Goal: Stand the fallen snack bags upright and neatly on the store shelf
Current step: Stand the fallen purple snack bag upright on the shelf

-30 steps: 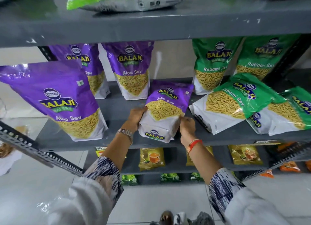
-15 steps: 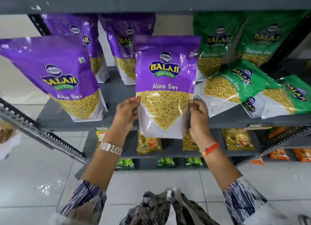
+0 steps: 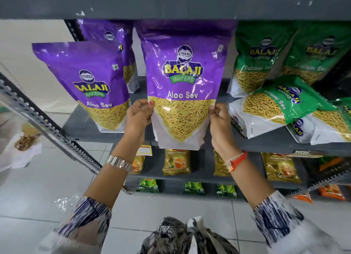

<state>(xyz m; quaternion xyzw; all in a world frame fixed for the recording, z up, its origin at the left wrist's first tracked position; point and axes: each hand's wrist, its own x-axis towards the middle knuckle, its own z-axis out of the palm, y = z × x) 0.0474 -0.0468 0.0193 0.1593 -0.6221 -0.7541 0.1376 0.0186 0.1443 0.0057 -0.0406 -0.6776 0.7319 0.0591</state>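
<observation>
A purple Aloo Sev bag point(image 3: 183, 83) stands upright at the front middle of the grey shelf point(image 3: 266, 142), its base slightly past the front edge. My left hand point(image 3: 139, 116) grips its left side and my right hand point(image 3: 220, 119) grips its right side. Another purple bag point(image 3: 89, 83) stands upright to the left, with one more purple bag point(image 3: 112, 37) behind it. Two green Ratlami Sev bags point(image 3: 254, 58) stand upright at the back right. In front of them a fallen green bag point(image 3: 275, 105) lies flat, and a second fallen green bag point(image 3: 328, 124) lies by the right edge.
The upper shelf board point(image 3: 171, 3) hangs just above the bag tops. Lower shelves carry yellow tea packets point(image 3: 176, 161) and small green packets point(image 3: 148, 185). A perforated metal rail point(image 3: 47, 126) slants across the left. White floor tiles lie below.
The purple bag went from lying on the shelf to upright between both hands, then a little higher and closer to the shelf. My hands shifted from its base to its sides.
</observation>
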